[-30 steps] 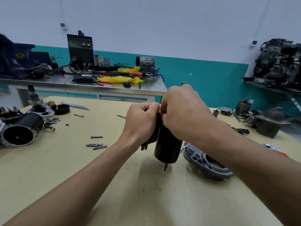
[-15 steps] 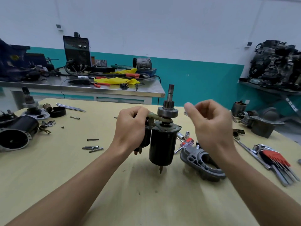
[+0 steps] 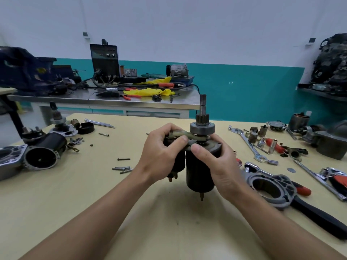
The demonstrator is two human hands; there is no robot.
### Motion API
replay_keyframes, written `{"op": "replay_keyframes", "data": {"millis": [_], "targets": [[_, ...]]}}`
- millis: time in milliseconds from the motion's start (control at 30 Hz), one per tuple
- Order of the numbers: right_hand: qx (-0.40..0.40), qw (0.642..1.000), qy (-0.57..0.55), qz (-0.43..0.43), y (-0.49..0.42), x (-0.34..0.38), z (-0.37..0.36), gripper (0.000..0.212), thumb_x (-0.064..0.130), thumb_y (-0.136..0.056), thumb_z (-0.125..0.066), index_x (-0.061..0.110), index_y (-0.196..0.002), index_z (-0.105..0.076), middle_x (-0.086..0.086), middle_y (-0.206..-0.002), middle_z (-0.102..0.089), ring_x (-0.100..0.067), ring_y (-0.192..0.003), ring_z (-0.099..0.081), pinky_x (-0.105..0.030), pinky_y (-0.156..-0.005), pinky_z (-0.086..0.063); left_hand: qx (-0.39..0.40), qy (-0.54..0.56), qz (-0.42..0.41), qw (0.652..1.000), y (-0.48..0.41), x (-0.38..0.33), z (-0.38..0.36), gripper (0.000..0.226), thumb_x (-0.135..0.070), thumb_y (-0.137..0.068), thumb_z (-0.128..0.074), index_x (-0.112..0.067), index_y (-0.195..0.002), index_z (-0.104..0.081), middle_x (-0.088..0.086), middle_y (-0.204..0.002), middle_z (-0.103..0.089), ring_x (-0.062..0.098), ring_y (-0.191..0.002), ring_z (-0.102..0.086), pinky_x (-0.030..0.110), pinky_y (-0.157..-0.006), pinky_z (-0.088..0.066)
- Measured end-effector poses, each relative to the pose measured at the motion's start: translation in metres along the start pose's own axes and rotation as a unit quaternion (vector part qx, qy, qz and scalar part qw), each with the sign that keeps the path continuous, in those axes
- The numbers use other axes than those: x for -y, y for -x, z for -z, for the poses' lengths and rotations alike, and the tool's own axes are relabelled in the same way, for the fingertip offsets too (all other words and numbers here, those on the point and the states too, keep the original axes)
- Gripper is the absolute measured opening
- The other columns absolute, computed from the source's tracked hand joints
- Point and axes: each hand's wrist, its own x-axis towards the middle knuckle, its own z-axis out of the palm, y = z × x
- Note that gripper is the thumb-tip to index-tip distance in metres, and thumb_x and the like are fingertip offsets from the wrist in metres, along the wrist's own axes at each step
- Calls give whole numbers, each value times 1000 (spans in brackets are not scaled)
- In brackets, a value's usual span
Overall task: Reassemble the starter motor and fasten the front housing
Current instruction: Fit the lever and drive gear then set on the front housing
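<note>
I hold the black starter motor body [image 3: 197, 175] upright above the yellow table [image 3: 75, 203], its pinion gear and shaft [image 3: 202, 121] pointing up. My left hand [image 3: 161, 156] grips the black solenoid [image 3: 176, 166] beside the body, thumb pressing the tan shift fork lever [image 3: 183, 136]. My right hand [image 3: 214, 158] wraps round the top of the motor body, thumb near the fork. The grey front housing [image 3: 270, 188] lies on the table to the right, apart from both hands.
Loose bolts [image 3: 122, 167] lie left of the hands. A second dismantled starter [image 3: 41, 156] sits at the far left. Wrenches, sockets [image 3: 251, 145] and a ratchet lie to the right, with a black-handled tool [image 3: 317, 216] under the housing. A steel bench [image 3: 105, 102] stands behind.
My right hand lifted off the top of the motor, uncovering the pinion and shaft, then came back down and now grips the motor body's upper end. The left hand kept its hold.
</note>
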Motion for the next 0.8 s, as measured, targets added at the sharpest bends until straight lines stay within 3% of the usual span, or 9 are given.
{"op": "replay_keyframes", "data": {"millis": [167,233,300,400,500,600,667,800], "targets": [[-28,999,10,28,3,-4,-2,64,40,-64,-81,9,-119,-65,-12,-110,-73,-29,-106,-69,-42,-93,-55,115,2,50,992,-6,-6,24,27,-38,-86,-61,-17,-101,-70,-3,-93,-72,12,-91,-67,26,-80,-54],[-21,999,26,36,7,-4,-2,62,40,-65,-81,11,-118,-66,-7,-109,-74,-25,-106,-69,-36,-91,-56,115,-24,91,989,-15,-7,51,24,-38,-90,-60,-25,-107,-70,-6,-107,-73,13,-106,-66,32,-92,-53],[-11,998,47,39,11,-4,-4,61,41,-63,-82,16,-117,-67,-2,-107,-76,-19,-104,-71,-26,-85,-56,97,-153,133,974,-23,-6,84,14,-26,-97,-60,-32,-105,-69,-12,-109,-72,6,-105,-65,34,-97,-51],[-5,998,52,41,11,-3,-10,59,40,-61,-84,20,-114,-68,3,-104,-76,-16,-100,-72,-20,-80,-56,190,-394,190,879,-25,6,122,29,-10,-96,-60,-36,-105,-67,-21,-106,-66,-4,-97,-62,25,-87,-51],[-5,997,52,54,10,-2,-13,53,38,-61,-84,24,-110,-70,5,-101,-77,-13,-96,-72,-17,-77,-55,280,-487,229,795,-17,20,135,35,-8,-93,-58,-36,-111,-67,-22,-105,-63,0,-98,-61,16,-77,-42],[-19,998,39,53,12,-3,-12,58,39,-60,-84,21,-113,-69,3,-103,-77,-16,-99,-72,-20,-79,-56,250,-495,215,804,-12,29,138,38,-5,-92,-53,-33,-113,-68,-19,-106,-64,4,-97,-62,16,-75,-42],[-32,998,31,51,13,-4,-9,62,41,-59,-83,19,-115,-67,1,-105,-76,-17,-101,-72,-21,-81,-56,203,-495,211,818,-12,35,138,39,-3,-92,-51,-29,-115,-68,-12,-111,-65,7,-97,-62,22,-82,-45],[-40,998,2,47,14,-9,-2,69,43,-59,-83,15,-120,-63,1,-109,-75,-17,-105,-70,-18,-83,-54,175,-522,201,810,-16,47,130,32,-14,-95,-60,-25,-125,-64,-5,-124,-64,11,-101,-57,32,-94,-49]]}}
